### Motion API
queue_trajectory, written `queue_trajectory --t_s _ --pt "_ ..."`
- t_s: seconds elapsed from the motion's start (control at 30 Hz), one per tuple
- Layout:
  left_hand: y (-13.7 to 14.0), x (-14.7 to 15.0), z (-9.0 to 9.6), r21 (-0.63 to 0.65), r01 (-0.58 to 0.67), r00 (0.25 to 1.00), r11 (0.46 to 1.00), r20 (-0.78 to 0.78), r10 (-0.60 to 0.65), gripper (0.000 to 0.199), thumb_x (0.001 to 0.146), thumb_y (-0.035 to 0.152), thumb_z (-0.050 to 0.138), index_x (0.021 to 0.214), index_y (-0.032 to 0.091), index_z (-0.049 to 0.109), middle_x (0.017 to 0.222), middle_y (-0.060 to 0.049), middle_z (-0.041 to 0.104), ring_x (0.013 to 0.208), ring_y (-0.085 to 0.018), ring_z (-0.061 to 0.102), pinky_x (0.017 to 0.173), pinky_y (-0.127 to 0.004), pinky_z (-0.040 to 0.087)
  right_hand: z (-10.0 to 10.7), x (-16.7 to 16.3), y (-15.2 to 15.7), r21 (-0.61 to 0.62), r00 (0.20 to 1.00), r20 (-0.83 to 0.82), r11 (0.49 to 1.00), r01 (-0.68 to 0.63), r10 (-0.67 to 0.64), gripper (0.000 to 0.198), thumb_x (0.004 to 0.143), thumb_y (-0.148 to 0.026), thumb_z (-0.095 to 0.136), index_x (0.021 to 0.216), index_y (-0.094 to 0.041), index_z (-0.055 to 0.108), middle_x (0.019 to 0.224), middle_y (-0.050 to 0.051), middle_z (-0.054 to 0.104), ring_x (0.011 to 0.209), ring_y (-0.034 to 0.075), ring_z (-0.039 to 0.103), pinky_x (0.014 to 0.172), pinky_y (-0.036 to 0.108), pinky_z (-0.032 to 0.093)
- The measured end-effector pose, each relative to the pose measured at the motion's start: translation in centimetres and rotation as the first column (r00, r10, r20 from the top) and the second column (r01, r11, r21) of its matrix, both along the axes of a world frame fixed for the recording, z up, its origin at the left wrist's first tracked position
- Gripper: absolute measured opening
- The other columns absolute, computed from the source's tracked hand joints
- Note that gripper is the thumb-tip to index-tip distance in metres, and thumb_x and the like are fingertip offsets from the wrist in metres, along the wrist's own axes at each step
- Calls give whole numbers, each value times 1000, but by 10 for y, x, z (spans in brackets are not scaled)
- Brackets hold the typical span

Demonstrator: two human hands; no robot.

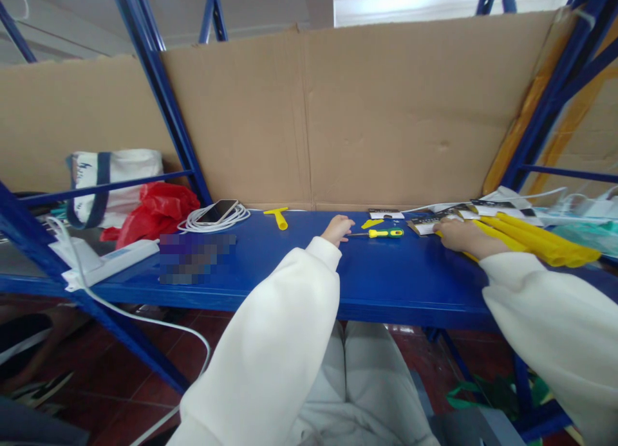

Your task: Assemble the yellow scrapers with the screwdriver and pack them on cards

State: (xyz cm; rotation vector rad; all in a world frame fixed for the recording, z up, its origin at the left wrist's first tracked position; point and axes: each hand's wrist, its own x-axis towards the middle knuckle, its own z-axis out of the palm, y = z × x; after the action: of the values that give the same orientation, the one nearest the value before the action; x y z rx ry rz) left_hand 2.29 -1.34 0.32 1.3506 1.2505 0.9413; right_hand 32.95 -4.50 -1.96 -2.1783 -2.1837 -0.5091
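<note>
My left hand [338,230] is over the blue shelf, its fingers apart at the tip of a screwdriver [386,233] with a yellow and green handle. I see nothing held in it. Just behind the screwdriver lie a small flat yellow piece [371,224] and a black-and-white card [386,214]. On the right, my right hand [466,237] is closed, fingers curled down at the edge of a black-and-white printed packet [425,226]. What it grips is hidden. Long yellow tube-like pieces [545,240] lie beside and partly under this hand.
Left on the blue shelf [290,272] are a yellow T-shaped piece [279,218], a coiled white cable [193,224] with a phone [218,211], a power strip [116,262] and a red bag [159,208]. A cardboard panel [386,111] stands behind, between blue posts.
</note>
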Motion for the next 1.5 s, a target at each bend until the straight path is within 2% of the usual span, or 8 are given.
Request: queue_trajectory --t_s 0.07,0.13,0.4,0.53,0.73,1.0,1.17,1.5 --pt "0 0 0 5 9 1000 1000 -17 -9 35 86 14 54 121 16 52 130 -15 61 112 -22 62 69 -24 48 6 -19 -6 -14 995 81 998 59 -58 40 86 -9 41 108 -14 74 123 21 67 109 33 65 91 47 50" --pt "1 0 -1 10 20 999 1000 -35 -19 35 87 15 53 121 16 51 133 -16 59 113 -22 61 67 -23 47 10 -37 -10 -40 991 114 996 81 -76 40 89 -11 39 107 -11 74 123 21 67 114 33 64 94 45 49" --pt "7 0 -5 22 35 999 999 -42 -34 34 84 16 56 118 17 53 124 -14 63 107 -21 63 70 -25 48 11 -66 -3 -188 980 46 962 197 -192 43 95 -24 42 119 0 68 120 29 67 115 35 65 92 39 51" --pt "10 0 -6 25 45 998 999 -49 -44 33 83 16 57 116 17 54 122 -13 64 105 -21 64 71 -25 48 10 -65 5 -151 986 47 974 168 -162 39 93 -21 45 115 -1 70 113 28 70 110 34 68 88 36 52" --pt "8 2 -6 21 47 997 999 -60 -46 31 84 15 56 116 17 54 124 -14 64 106 -21 63 68 -23 47 3 -51 9 -113 997 -52 992 50 -56 38 95 -28 45 86 -12 78 84 17 76 84 26 73 74 29 51" --pt "1 2 -2 16 50 997 999 -68 -48 30 85 14 54 115 16 53 125 -14 63 110 -21 62 65 -23 45 -11 -35 16 -38 991 -128 999 33 -37 37 94 -31 48 98 -14 80 95 14 78 84 24 73 73 27 51" --pt "-1 2 0 17 49 996 999 -75 -48 28 85 14 54 114 17 54 124 -13 63 108 -20 63 65 -22 46 -14 -33 19 1 977 -196 996 89 -87 38 93 -37 50 98 -15 80 94 14 78 87 25 73 74 29 52" --pt "5 2 -4 34 56 995 998 -79 -53 32 82 14 56 113 17 57 119 -13 66 104 -21 64 68 -24 48 -13 -33 14 37 949 -295 991 132 -115 28 89 -32 57 93 -19 82 93 10 78 86 25 73 72 28 52"
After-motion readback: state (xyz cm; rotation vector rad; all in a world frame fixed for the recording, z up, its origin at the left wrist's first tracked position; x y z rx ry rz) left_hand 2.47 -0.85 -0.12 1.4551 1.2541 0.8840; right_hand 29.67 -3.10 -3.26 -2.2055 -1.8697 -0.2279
